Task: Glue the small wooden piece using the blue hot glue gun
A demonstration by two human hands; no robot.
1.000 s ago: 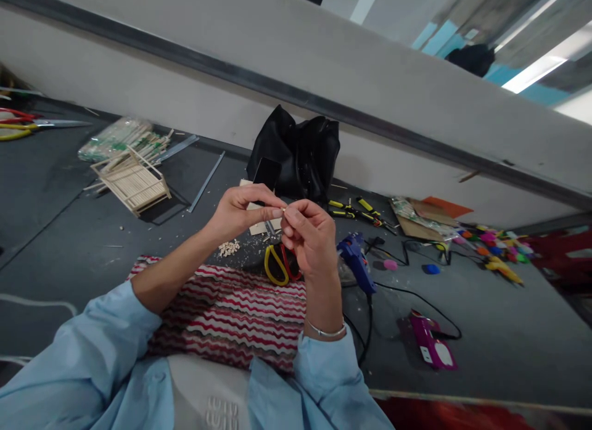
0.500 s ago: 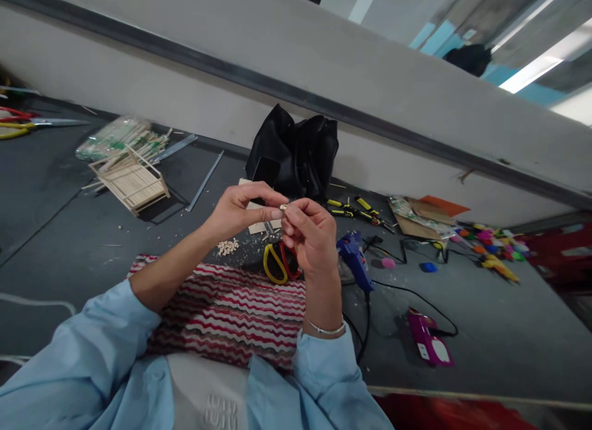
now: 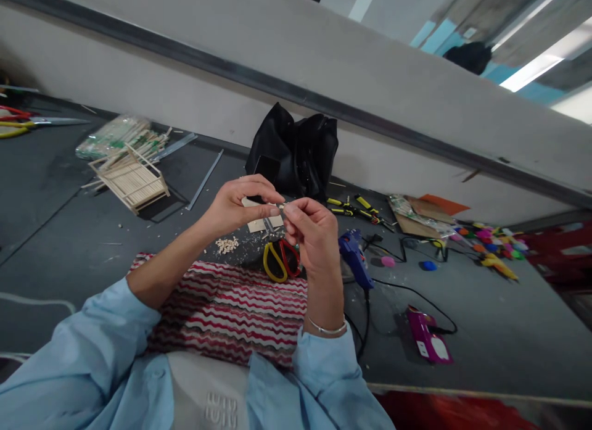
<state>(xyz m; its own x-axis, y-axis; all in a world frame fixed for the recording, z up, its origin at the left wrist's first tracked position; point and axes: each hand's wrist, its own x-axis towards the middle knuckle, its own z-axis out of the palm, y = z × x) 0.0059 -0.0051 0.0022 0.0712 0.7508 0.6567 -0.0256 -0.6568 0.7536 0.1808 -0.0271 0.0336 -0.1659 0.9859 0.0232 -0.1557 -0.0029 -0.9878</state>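
Note:
A tiny pale wooden piece shows between the fingertips of both hands. My left hand pinches it from the left with thumb and forefinger. From the right, my right hand meets it, thumb against forefinger and the other fingers curled. Exactly how each fingertip grips is too small to make out. Below the hands lie scissors with yellow and red handles. A small heap of cut wooden bits sits left of them. Behind the fingers is a pale board. A striped cloth lies under my forearms.
A stick-built model and a bag of sticks lie at the left. A black bag stands by the wall. Right are pliers, a blue glue gun with trailing cable, a purple box and colourful pompoms.
Both hands stay at nearly the same spot. The left hand has shifted slightly left, and its fingertips are a little farther from the right hand's.

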